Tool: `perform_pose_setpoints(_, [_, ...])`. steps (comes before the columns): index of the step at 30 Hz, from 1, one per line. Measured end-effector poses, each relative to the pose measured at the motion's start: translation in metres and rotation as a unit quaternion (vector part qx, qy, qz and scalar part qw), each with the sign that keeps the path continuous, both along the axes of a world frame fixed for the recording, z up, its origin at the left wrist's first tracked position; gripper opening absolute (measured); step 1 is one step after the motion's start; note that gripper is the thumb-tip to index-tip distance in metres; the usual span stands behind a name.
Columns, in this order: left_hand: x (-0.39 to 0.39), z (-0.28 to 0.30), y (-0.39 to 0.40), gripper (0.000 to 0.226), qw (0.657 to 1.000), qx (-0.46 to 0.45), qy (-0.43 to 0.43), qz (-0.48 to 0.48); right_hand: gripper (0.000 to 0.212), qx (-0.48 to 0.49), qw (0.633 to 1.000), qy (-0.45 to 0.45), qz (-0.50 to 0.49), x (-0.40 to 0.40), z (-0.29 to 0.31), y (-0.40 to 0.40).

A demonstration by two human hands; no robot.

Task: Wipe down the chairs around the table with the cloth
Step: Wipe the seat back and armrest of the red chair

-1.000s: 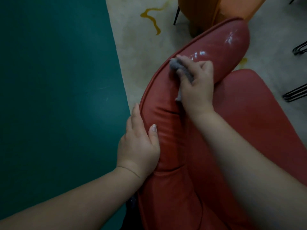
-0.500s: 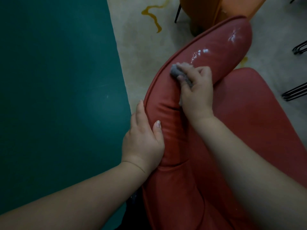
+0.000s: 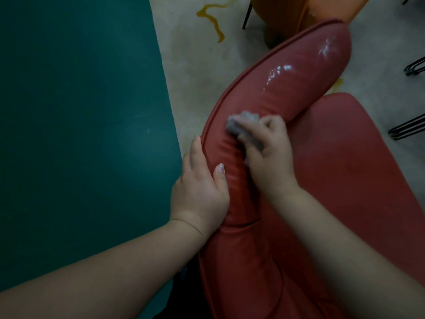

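The green table (image 3: 76, 139) fills the whole nine o'clock side of the view, its edge running from twelve o'clock down toward six. The red chair (image 3: 358, 180) takes up the four o'clock half, with its padded backrest (image 3: 287, 84) arching from one o'clock down to six and its seat spreading out toward three. Wet, shiny streaks (image 3: 282, 70) glint on the backrest near its one o'clock end. Pale floor (image 3: 195, 72) shows between table and chair, marked with a yellow squiggle at twelve o'clock. An orange chair (image 3: 287, 12) stands at the twelve to one o'clock edge, just beyond the red backrest. Black wire legs (image 3: 409, 125) of other furniture show at three o'clock.

The left hand (image 3: 200, 192) sits near centre, clasping the backrest's piped edge, thumb lying on the front face and fingers wrapped behind the rim. The right hand (image 3: 269, 155), just beside it toward three o'clock, grips the grey cloth (image 3: 243, 130) with curled fingers and presses it against the front of the backrest. The cloth is bunched, slightly blurred, and sits at the hand's eleven o'clock side.
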State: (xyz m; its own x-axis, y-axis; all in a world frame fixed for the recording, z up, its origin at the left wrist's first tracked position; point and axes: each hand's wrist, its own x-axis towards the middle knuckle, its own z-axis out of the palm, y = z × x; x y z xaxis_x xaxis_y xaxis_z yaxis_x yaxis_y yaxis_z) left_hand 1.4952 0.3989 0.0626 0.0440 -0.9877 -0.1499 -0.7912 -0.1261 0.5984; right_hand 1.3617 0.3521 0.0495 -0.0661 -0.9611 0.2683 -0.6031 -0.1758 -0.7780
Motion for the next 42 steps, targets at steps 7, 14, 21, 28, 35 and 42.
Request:
perform_pose_setpoints(7, [-0.001, 0.0, -0.001, 0.066, 1.0, 0.0, 0.0, 0.006, 0.032, 0.011, 0.999, 0.003, 0.044, -0.013, 0.009, -0.004])
perform_pose_setpoints(14, [-0.001, 0.0, -0.002, 0.067, 1.0, 0.016, 0.002, 0.011, 0.041, 0.101, 0.991, -0.081, 0.013, -0.008, 0.007, 0.048])
perform_pose_setpoints(21, [0.002, 0.007, -0.004, 0.068, 0.998, 0.055, 0.024, -0.002, 0.041, 0.163, 0.976, -0.097, -0.105, -0.01, 0.023, 0.056])
perform_pose_setpoints(28, [0.04, 0.021, -0.033, 0.073, 0.971, 0.157, 0.045, -0.173, 0.033, 0.187, 0.932, -0.09, -0.297, -0.004, 0.048, 0.041])
perform_pose_setpoints(35, [0.074, 0.051, -0.128, 0.066, 0.925, 0.138, 0.014, -0.353, 0.033, 0.173, 0.885, -0.114, -0.416, 0.029, 0.071, 0.012])
perform_pose_setpoints(42, [0.054, 0.055, -0.192, 0.068, 0.891, 0.199, 0.033, -0.406, 0.033, 0.149, 0.85, -0.16, -0.48, 0.043, 0.072, -0.007])
